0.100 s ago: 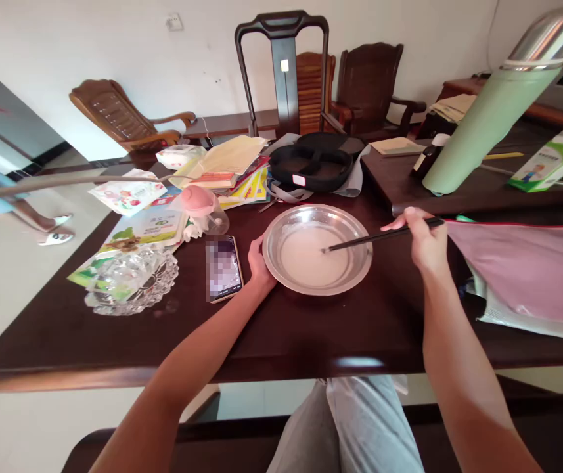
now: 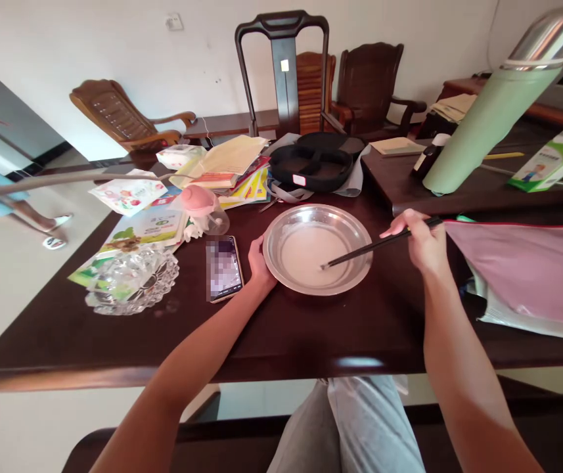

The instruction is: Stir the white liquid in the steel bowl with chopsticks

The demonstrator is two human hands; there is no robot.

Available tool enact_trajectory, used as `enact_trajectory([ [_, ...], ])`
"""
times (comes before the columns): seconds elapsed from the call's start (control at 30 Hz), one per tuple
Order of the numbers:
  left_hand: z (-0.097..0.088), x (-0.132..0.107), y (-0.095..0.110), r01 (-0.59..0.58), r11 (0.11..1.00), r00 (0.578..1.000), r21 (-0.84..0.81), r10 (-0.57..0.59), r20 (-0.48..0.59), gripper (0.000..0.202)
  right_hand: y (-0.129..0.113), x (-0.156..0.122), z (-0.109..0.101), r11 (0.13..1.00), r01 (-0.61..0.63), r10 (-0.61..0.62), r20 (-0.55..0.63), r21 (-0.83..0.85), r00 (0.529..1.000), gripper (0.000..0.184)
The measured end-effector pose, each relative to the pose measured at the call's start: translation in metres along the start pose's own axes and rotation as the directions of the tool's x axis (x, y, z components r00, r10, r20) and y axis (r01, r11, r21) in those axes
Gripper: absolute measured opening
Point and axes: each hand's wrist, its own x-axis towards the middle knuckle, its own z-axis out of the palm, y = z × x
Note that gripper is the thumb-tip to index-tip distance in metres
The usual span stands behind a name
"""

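Head view, seated at one dark wooden table [image 2: 286,335]. I see two hands at work. My right hand [image 2: 422,246] is closed in a narrow grip on a pair of dark chopsticks [image 2: 374,245]; I cannot tell the two sticks apart along their length, and their tips dip into the pale, milky liquid [image 2: 305,253] in the near right part of one round steel basin [image 2: 317,248]. My left hand [image 2: 259,266] is partly curled against the basin's left rim, fingers touching the metal. The basin stands on the table just in front of me, between the two hands.

Just left of the left hand lies one phone [image 2: 223,267], face up. Farther left stands one cut-glass dish [image 2: 133,279], and behind the phone one pink-capped bottle [image 2: 202,207]. A loose stack of books and papers [image 2: 222,171] lies beyond, beside one black compartment tray [image 2: 316,161]. To the right are one pink cloth [image 2: 527,269], one pale green flask [image 2: 493,112] and one green-and-white carton [image 2: 552,161]. Three wooden chairs [image 2: 370,85] stand at the wall. At the far left edge, another person's legs [image 2: 39,220] show.
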Motion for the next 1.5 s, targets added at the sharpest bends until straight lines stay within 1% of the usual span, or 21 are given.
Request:
enact_trajectory([
  [0.1,0.002,-0.001,0.0,-0.004,1.0,0.998,0.015,0.004,-0.058,0.033,-0.005,-0.006,0.014,1.0,0.0,0.004,0.197,-0.021,0.98,0.074],
  [0.17,0.004,-0.002,0.001,0.0,1.0,0.996,0.023,0.002,-0.087,0.033,-0.007,-0.008,0.018,0.998,0.02,-0.007,0.239,-0.054,0.971,0.074],
  [0.23,0.006,-0.003,0.002,0.013,1.0,0.995,0.026,-0.01,-0.099,0.032,-0.007,-0.006,0.015,0.996,0.031,-0.017,0.168,-0.08,0.986,0.072],
  [0.33,0.006,-0.004,0.002,0.02,0.999,0.995,0.035,-0.016,-0.095,0.03,-0.003,-0.001,0.001,0.998,0.041,-0.042,-0.029,-0.047,0.999,0.07],
  [0.4,0.006,-0.005,0.003,0.016,0.999,0.996,0.04,-0.013,-0.091,0.029,-0.002,-0.001,-0.002,0.998,0.053,-0.052,-0.059,0.017,0.997,0.072],
  [0.47,0.006,-0.005,0.003,0.013,0.999,0.996,0.04,-0.009,-0.087,0.03,-0.004,-0.003,0.003,0.998,0.038,-0.039,0.034,0.04,0.999,0.073],
  [0.57,0.008,-0.005,0.003,0.008,0.999,0.996,0.033,-0.005,-0.086,0.032,-0.008,-0.008,0.016,1.0,0.013,-0.007,0.219,-0.026,0.976,0.075],
  [0.6,0.009,-0.006,0.003,0.006,1.0,0.996,0.029,-0.003,-0.088,0.033,-0.008,-0.008,0.019,0.999,0.02,-0.008,0.233,-0.051,0.972,0.076],
  [0.67,0.011,-0.007,0.003,0.003,1.0,0.996,0.022,-0.001,-0.089,0.033,-0.008,-0.006,0.017,0.996,0.031,-0.017,0.164,-0.082,0.986,0.076],
  [0.77,0.012,-0.008,0.004,0.003,0.999,0.996,0.034,0.0,-0.088,0.033,-0.005,-0.001,0.004,0.997,0.027,-0.032,-0.066,-0.07,0.997,0.076],
  [0.8,0.012,-0.009,0.004,0.004,0.999,0.996,0.042,0.0,-0.088,0.033,-0.004,0.0,0.001,0.998,0.03,-0.035,-0.102,-0.047,0.994,0.076],
  [0.87,0.012,-0.009,0.005,0.004,0.999,0.995,0.051,0.001,-0.096,0.034,-0.004,-0.001,0.0,1.0,0.016,-0.016,-0.05,-0.014,0.999,0.076],
  [0.97,0.012,-0.009,0.005,-0.005,0.999,0.995,0.037,0.009,-0.104,0.035,-0.008,-0.007,0.012,0.999,-0.016,0.021,0.185,-0.028,0.982,0.074],
  [1.03,0.012,-0.009,0.004,-0.01,1.0,0.995,0.029,0.013,-0.095,0.035,-0.009,-0.01,0.019,0.998,0.001,0.014,0.267,-0.057,0.964,0.074],
  [1.1,0.011,-0.008,0.004,-0.008,0.999,0.997,0.032,0.011,-0.078,0.037,-0.009,-0.008,0.018,0.996,0.014,0.006,0.219,-0.09,0.976,0.073],
  [1.2,0.01,-0.008,0.005,0.001,0.999,0.997,0.046,0.002,-0.074,0.038,-0.006,-0.003,0.004,0.997,0.017,-0.017,0.001,-0.08,1.0,0.071],
  [1.27,0.011,-0.008,0.006,0.008,0.999,0.996,0.051,-0.004,-0.089,0.037,-0.005,-0.002,-0.001,0.999,0.034,-0.035,-0.072,-0.01,0.997,0.072],
  [1.33,0.012,-0.009,0.006,0.007,0.999,0.995,0.046,-0.002,-0.101,0.036,-0.006,-0.004,0.001,0.999,0.026,-0.026,0.003,0.024,1.0,0.072],
  [1.43,0.013,-0.009,0.006,0.001,0.999,0.995,0.04,0.003,-0.102,0.036,-0.009,-0.009,0.015,0.999,0.002,0.006,0.22,-0.035,0.975,0.072],
  [1.47,0.013,-0.009,0.006,0.005,0.999,0.995,0.04,-0.001,-0.101,0.036,-0.009,-0.01,0.018,0.998,0.011,0.004,0.259,-0.055,0.966,0.072],
  [1.5,0.013,-0.009,0.006,0.01,0.999,0.995,0.042,-0.005,-0.101,0.036,-0.009,-0.01,0.019,0.997,0.023,-0.004,0.255,-0.072,0.967,0.072],
])
